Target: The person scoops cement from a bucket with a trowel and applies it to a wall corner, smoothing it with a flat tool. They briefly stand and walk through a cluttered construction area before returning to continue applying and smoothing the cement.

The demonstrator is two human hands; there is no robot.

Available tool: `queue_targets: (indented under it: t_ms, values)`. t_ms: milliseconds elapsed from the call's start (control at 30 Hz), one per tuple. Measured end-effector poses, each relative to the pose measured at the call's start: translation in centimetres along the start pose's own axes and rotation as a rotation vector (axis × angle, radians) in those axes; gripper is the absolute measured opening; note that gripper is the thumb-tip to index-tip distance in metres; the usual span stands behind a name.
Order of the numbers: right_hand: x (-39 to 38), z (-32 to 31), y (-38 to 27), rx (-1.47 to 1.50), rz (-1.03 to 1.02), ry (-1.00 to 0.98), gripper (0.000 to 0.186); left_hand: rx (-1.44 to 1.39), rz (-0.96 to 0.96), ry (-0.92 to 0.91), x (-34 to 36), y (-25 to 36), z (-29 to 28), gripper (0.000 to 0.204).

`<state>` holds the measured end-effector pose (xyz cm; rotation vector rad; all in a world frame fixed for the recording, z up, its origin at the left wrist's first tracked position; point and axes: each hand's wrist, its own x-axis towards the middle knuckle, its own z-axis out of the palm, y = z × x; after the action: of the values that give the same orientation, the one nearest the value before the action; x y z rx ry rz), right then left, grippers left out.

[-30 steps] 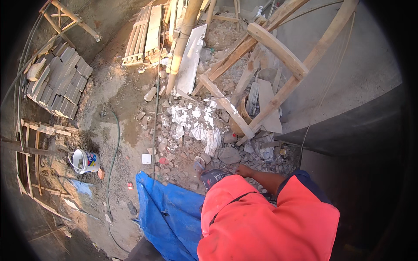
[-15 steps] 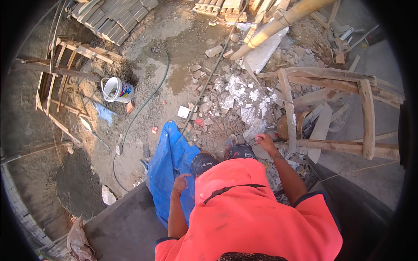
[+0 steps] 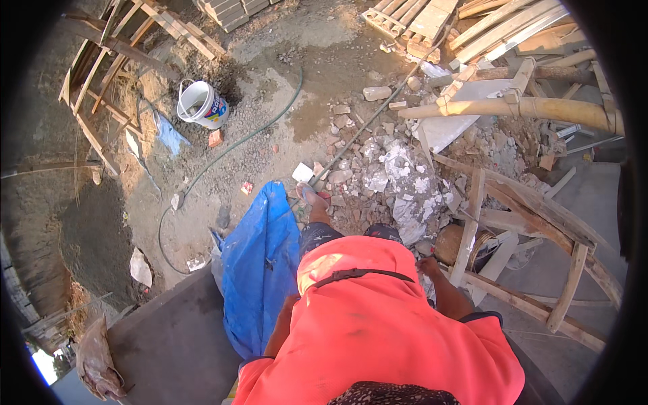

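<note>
We'd swung round since a second ago; right hand gripped the wooden ladder, left hand by the blue tarp, grip hidden.

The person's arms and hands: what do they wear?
Short orange sleeves of a shirt end above the elbows; below them both forearms are bare. The right hand has no glove or band that shows. The left hand is hidden behind the blue tarp. A thin dark strap crosses the chest.
</note>
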<state>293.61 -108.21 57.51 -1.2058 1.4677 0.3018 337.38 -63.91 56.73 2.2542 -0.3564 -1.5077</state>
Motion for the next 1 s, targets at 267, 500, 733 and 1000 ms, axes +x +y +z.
queue_targets:
  t_ms: [267, 500, 733, 1000]
  values:
    - [16.2, 10.5, -31.7, -0.13, -0.295, 0.085, 0.028, -0.129, 0.005, 0.119, 20.1, 12.1, -21.7, 0.03]
    - [18.7, 13.4, -57.1, -0.453, -0.719, 0.218, 0.033, -0.232, 0.291, 0.349, 34.3, 31.6, -46.3, 0.034]
    - [27.9, 10.2, -59.1, -0.027, -0.251, 0.02, 0.026, -0.181, 0.222, 0.339, 48.3, 40.7, -51.6, 0.035]
    - [37.8, 4.6, -64.8, 0.215, -0.206, -0.155, 0.021, 0.075, 0.126, -0.121, 58.5, 48.4, -49.5, 0.03]
